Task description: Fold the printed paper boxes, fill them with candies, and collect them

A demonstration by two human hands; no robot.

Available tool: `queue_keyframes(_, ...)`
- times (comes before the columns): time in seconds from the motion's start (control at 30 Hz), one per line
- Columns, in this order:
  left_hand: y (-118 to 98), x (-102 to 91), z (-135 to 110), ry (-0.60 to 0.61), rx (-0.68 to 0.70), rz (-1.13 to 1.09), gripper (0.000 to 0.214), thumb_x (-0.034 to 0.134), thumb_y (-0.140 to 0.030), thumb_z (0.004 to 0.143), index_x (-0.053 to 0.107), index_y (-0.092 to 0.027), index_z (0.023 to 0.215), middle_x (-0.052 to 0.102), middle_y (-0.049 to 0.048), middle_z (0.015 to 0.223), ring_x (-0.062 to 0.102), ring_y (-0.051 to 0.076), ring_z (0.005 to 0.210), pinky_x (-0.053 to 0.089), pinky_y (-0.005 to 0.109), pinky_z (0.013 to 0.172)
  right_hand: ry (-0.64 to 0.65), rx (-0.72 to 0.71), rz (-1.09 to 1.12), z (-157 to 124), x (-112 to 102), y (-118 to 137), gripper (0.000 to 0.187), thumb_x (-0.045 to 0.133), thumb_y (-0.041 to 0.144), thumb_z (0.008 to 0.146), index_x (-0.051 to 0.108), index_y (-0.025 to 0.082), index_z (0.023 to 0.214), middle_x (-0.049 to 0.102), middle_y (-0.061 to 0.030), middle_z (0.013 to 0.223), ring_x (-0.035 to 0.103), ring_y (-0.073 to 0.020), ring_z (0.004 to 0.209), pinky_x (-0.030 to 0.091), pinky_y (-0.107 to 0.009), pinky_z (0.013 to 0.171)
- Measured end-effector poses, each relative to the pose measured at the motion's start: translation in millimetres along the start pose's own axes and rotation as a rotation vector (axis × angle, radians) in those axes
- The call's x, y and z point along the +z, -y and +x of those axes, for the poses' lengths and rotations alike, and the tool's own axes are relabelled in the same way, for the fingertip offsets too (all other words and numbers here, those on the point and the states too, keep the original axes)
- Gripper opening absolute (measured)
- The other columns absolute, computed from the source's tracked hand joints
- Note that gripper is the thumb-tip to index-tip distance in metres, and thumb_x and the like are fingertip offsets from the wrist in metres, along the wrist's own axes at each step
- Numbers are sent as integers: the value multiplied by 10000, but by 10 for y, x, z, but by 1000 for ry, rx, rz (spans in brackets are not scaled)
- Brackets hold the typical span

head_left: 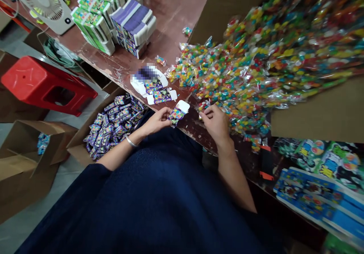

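My left hand (pixel 157 120) is closed around a small purple printed box (pixel 177 112) with its white flap open, held at the table's near edge. My right hand (pixel 215 122) reaches into a big heap of clear packets of coloured candy (pixel 256 60), and its fingers pinch a packet at the heap's near edge. Flat, unfolded purple box blanks (pixel 155 87) lie on the table just beyond the left hand. A silver bangle sits on my left wrist.
A brown table (pixel 170 3) carries stacks of flat box blanks (pixel 113 15) and a white fan (pixel 42 3). A cardboard carton (pixel 113 123) of filled purple boxes stands below on the left. A red stool (pixel 45 85), brown cartons (pixel 25 159) and printed sheets (pixel 318 185) surround me.
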State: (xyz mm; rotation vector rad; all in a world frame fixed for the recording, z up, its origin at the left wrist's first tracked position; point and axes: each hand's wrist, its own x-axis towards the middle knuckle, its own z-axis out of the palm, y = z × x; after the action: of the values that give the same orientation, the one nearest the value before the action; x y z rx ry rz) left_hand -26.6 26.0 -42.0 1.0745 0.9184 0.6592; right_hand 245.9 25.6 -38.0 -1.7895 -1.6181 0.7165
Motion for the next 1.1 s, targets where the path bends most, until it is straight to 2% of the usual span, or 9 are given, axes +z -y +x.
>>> queue_keyframes(0.1,1,55,-2,53,52,116,472,707,-206,772,570,-195,1224,649,24,997,603,129,824,531,290,777,-123,17,301,-30,-76,247,281,785,397,832,617,243,996,667,20,794,668,-160,627,593,-309,575)
queue_keyframes(0.17,-31,104,-7,69,64,166,433,687,-221,801,581,-182,1220,650,27,992,595,135,820,519,292,768,-203,-31,408,-50,-94,473,250,773,388,860,631,243,1006,676,18,828,680,-140,613,603,-289,562)
queue_keyframes(0.27,-89,177,-18,37,92,258,285,660,-261,868,607,-168,1132,658,21,962,580,135,787,516,302,766,-239,-75,410,-69,-59,753,188,747,381,896,633,236,933,685,17,802,692,-136,610,603,-285,572)
queue_keyframes(0.33,-113,214,-29,22,122,304,254,648,-292,914,616,-172,1135,679,27,969,598,144,798,533,318,789,-245,-109,318,-71,-19,844,172,742,371,905,642,232,898,700,8,805,691,-143,638,598,-299,605)
queue_keyframes(0.53,-76,268,-73,-57,198,265,237,661,-316,945,612,-172,1127,733,62,1003,678,177,881,571,356,858,-171,-301,-71,-65,-54,850,165,700,294,936,676,222,790,685,-7,793,604,-145,655,533,-320,680)
queue_keyframes(0.73,-64,314,-91,-153,273,326,234,660,-269,939,623,-183,1153,747,84,1054,715,202,926,589,389,886,-62,-284,-190,-59,-185,842,195,626,361,989,716,253,854,717,-53,898,643,-208,753,543,-382,735)
queue_keyframes(0.87,-49,320,-75,-175,283,314,244,660,-220,926,616,-180,1163,742,82,1063,714,201,950,602,417,934,-59,-304,-203,-49,-159,840,231,600,386,1003,734,261,863,718,-77,929,666,-263,907,553,-441,850)
queue_keyframes(1.0,10,358,-65,-180,254,151,274,685,-197,904,592,-171,1161,700,89,1122,692,181,999,613,391,959,-38,-357,-93,-19,-53,799,303,585,428,1007,736,255,809,727,-108,1168,633,-309,1174,503,-530,1061)
queue_keyframes(1.1,48,427,-74,-168,235,67,324,715,-202,887,577,-179,1179,664,78,1117,676,170,993,614,375,945,53,-326,17,-3,26,733,382,524,459,1032,743,241,809,711,-113,1284,626,-306,1255,480,-545,1123)
